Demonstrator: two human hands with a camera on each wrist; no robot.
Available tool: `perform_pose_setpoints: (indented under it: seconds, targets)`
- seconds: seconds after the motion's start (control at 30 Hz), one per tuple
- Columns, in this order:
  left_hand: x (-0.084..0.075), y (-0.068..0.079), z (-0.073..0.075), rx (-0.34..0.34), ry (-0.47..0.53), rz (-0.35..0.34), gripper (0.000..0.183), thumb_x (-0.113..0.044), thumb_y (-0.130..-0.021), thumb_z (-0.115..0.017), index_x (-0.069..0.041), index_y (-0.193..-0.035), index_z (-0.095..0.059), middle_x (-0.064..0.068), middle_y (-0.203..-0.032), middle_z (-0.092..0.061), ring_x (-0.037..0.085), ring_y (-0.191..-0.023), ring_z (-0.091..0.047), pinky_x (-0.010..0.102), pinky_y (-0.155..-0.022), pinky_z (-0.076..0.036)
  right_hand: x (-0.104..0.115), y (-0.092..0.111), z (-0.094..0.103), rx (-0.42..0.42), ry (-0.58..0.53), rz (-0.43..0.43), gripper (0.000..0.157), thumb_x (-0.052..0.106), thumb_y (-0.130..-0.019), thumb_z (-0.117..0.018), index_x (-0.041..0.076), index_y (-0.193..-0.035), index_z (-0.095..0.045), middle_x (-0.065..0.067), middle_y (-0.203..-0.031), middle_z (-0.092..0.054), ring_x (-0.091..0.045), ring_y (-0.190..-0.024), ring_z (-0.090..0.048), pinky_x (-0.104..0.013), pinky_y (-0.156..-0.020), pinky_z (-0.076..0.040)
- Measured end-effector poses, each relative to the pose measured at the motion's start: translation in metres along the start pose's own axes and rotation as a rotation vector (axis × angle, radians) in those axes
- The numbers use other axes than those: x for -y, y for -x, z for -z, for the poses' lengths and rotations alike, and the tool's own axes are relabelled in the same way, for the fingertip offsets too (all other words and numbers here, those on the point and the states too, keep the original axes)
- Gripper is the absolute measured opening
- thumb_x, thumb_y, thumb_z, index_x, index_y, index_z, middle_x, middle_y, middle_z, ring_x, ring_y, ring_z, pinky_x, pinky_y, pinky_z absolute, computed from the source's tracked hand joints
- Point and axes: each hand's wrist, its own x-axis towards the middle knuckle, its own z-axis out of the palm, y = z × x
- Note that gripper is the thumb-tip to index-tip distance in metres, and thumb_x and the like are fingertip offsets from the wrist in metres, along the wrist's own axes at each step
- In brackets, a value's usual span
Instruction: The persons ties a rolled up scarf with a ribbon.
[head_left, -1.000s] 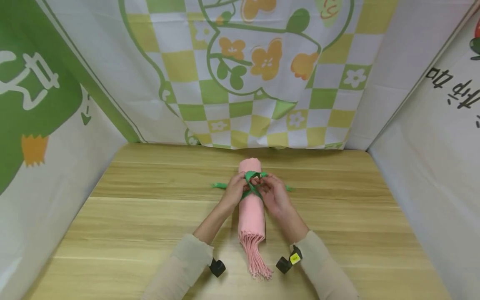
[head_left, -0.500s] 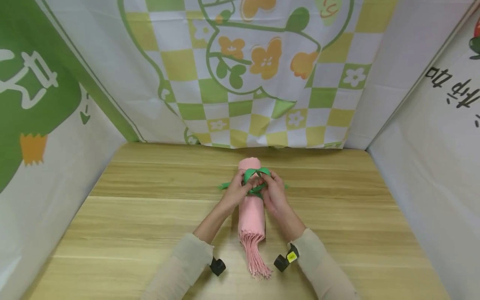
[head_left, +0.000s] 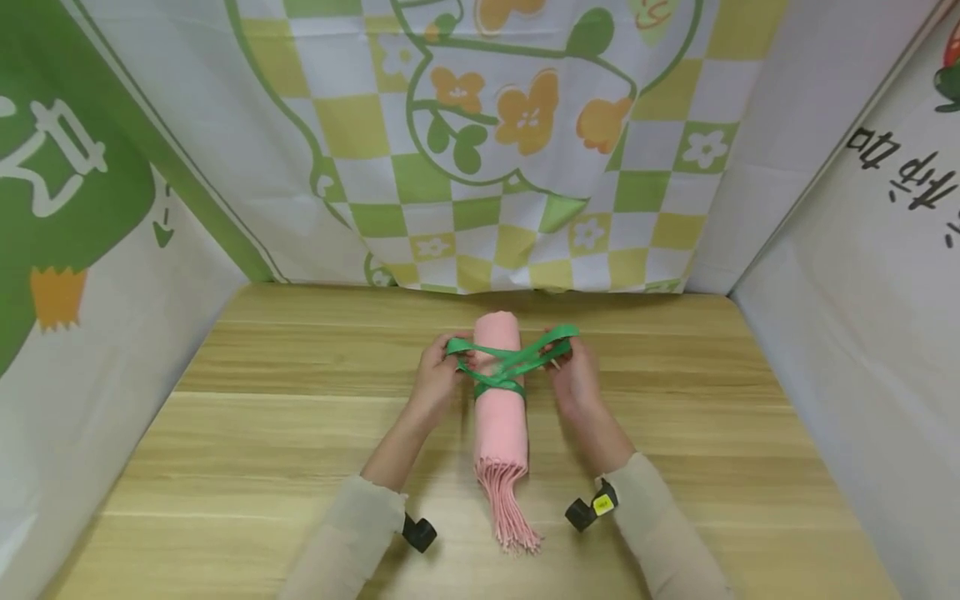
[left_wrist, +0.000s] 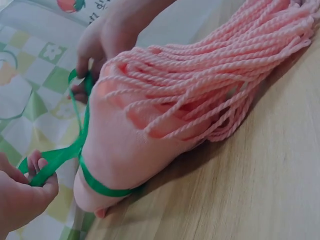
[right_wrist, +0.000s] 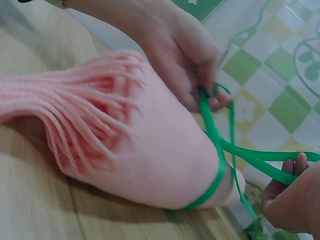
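A rolled pink scarf (head_left: 500, 429) lies lengthwise on the wooden table, its twisted fringe (head_left: 510, 508) pointing toward me. Around its upper half runs a green ribbon (head_left: 501, 384), crossed on top, with a loop drawn out to each side. My left hand (head_left: 435, 379) holds the left loop between thumb and fingers, just beside the roll. On the other side, my right hand (head_left: 577, 383) grips the right loop, raised a little over the table. In the left wrist view the ribbon band (left_wrist: 102, 187) circles the roll snugly. The ribbon's underside is hidden beneath the scarf.
Behind the table (head_left: 300, 467) hangs a checked green, yellow and white cloth (head_left: 517, 200). Printed white panels stand at the left (head_left: 195, 267) and right (head_left: 847, 333). Each wrist carries a small black camera, the left one (head_left: 420, 533) and the right one (head_left: 581, 514).
Both hands were close together over the ribbon, working at its crossing. They have since moved apart, left and right, pulling out two green loops. The scarf stays in place.
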Motion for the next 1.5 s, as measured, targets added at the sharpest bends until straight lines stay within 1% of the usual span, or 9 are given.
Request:
perform_pose_setpoints:
  seconds: [0.23,0.47,0.63,0.77,0.9,1.03,1.17,1.33,1.5]
  targets:
    - [-0.004,0.007,0.028,-0.020,0.165,0.024,0.033,-0.007,-0.107,-0.029,0.009,-0.125,-0.052,0.010,-0.108,-0.065,0.025,-0.108,-0.065,0.047,-0.112,-0.045,0.017,-0.003,0.022,-0.008,-0.061,-0.035,0.040,0.023,-0.109,-0.034,0.013,-0.087,-0.066,0.001,-0.078,-0.068,-0.016,-0.087,-0.062,-0.033,-0.096,-0.046]
    - [-0.007,0.013,0.049,-0.100,0.370,0.090,0.041,-0.017,-0.110,-0.026,-0.006,-0.100,-0.063,0.004,-0.092,-0.074,0.019,-0.093,-0.074,0.034,-0.093,-0.058,0.031,-0.007,0.045,-0.051,-0.159,-0.094,0.046,0.026,-0.110,-0.031,0.012,-0.090,-0.070,0.000,-0.081,-0.075,-0.016,-0.084,-0.070,-0.027,-0.087,-0.054]
    - [-0.007,0.018,0.063,-0.120,0.400,0.130,0.045,-0.020,-0.111,-0.024,-0.010,-0.096,-0.065,0.003,-0.093,-0.076,0.017,-0.097,-0.074,0.044,-0.105,-0.050,0.037,-0.008,0.061,-0.060,-0.198,-0.160,0.047,0.034,-0.111,-0.026,0.011,-0.105,-0.067,0.000,-0.093,-0.074,-0.015,-0.095,-0.068,-0.027,-0.102,-0.044]
    - [-0.006,0.022,0.075,-0.110,0.396,0.153,0.049,-0.027,-0.111,-0.020,0.000,-0.116,-0.060,0.007,-0.102,-0.076,0.025,-0.114,-0.069,0.049,-0.116,-0.035,0.041,-0.007,0.074,-0.075,-0.238,-0.213,0.051,0.039,-0.110,-0.019,0.011,-0.135,-0.054,-0.002,-0.100,-0.072,-0.015,-0.107,-0.064,-0.030,-0.122,-0.025]
    - [-0.004,0.022,0.083,-0.119,0.388,0.203,0.055,-0.029,-0.111,-0.018,0.011,-0.140,-0.042,0.011,-0.116,-0.073,0.033,-0.133,-0.054,0.045,-0.119,-0.033,0.041,-0.009,0.085,-0.085,-0.250,-0.240,0.057,0.041,-0.109,-0.016,0.011,-0.157,-0.027,-0.002,-0.097,-0.072,-0.016,-0.120,-0.058,-0.030,-0.126,-0.018]
    - [0.000,0.022,0.087,-0.117,0.385,0.252,0.056,-0.029,-0.111,-0.015,0.011,-0.147,-0.032,0.014,-0.125,-0.068,0.036,-0.143,-0.039,0.043,-0.121,-0.030,0.036,-0.013,0.095,-0.086,-0.280,-0.286,0.056,0.040,-0.109,-0.016,0.014,-0.155,-0.032,-0.002,-0.103,-0.071,-0.016,-0.141,-0.043,-0.030,-0.126,-0.016]
    - [0.004,0.023,0.090,-0.124,0.385,0.273,0.056,-0.028,-0.111,-0.013,0.009,-0.148,-0.031,0.009,-0.120,-0.071,0.036,-0.145,-0.037,0.042,-0.121,-0.031,0.032,-0.014,0.102,-0.123,-0.304,-0.324,0.054,0.040,-0.108,-0.018,0.014,-0.146,-0.046,-0.004,-0.135,-0.062,-0.015,-0.149,-0.031,-0.029,-0.126,-0.016]
    - [0.006,0.026,0.094,-0.120,0.389,0.284,0.056,-0.028,-0.111,-0.013,0.008,-0.150,-0.030,0.005,-0.117,-0.073,0.033,-0.143,-0.040,0.040,-0.120,-0.033,0.031,-0.012,0.103,-0.155,-0.309,-0.344,0.057,0.042,-0.108,-0.014,0.016,-0.158,-0.026,0.000,-0.163,-0.028,-0.013,-0.151,-0.026,-0.027,-0.127,-0.012]
    - [0.009,0.027,0.096,-0.127,0.424,0.313,0.056,-0.030,-0.111,-0.013,0.004,-0.151,-0.032,0.001,-0.112,-0.074,0.024,-0.137,-0.050,0.037,-0.120,-0.033,0.031,-0.011,0.103,-0.185,-0.318,-0.362,0.059,0.043,-0.107,-0.012,0.017,-0.159,-0.022,0.002,-0.165,-0.023,-0.012,-0.151,-0.026,-0.027,-0.126,-0.013]
